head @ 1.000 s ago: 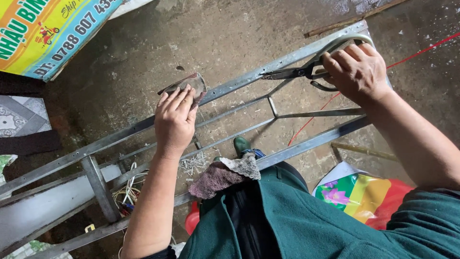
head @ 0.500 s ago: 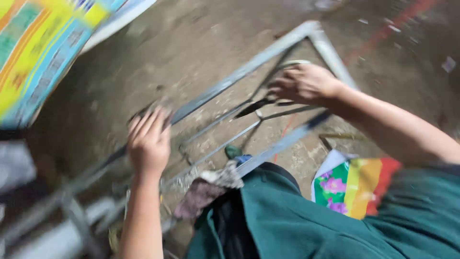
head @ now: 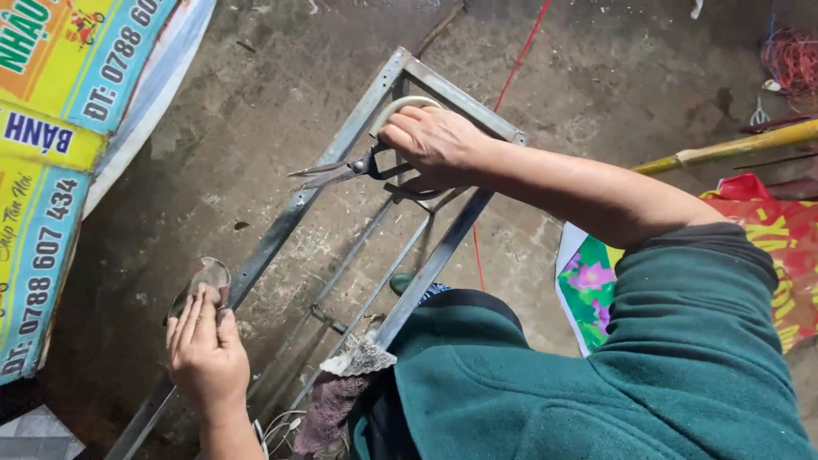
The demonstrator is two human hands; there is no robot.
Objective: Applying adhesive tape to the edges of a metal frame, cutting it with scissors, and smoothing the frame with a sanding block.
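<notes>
Head view: right hand [head: 434, 140] grips scissors [head: 341, 170]; left hand [head: 204, 349] lies open on metal frame [head: 281, 230].

We see the scene in soft, even daylight, moderately bright, with no hard-edged shadows. The concrete floor [head: 256, 128] looks damp and gives a dull sheen toward twelve o'clock. The metal frame [head: 341, 145] catches a pale glint along its bars. Focus is sharp throughout, without motion blur; corners at five and seven o'clock fall darker.
</notes>
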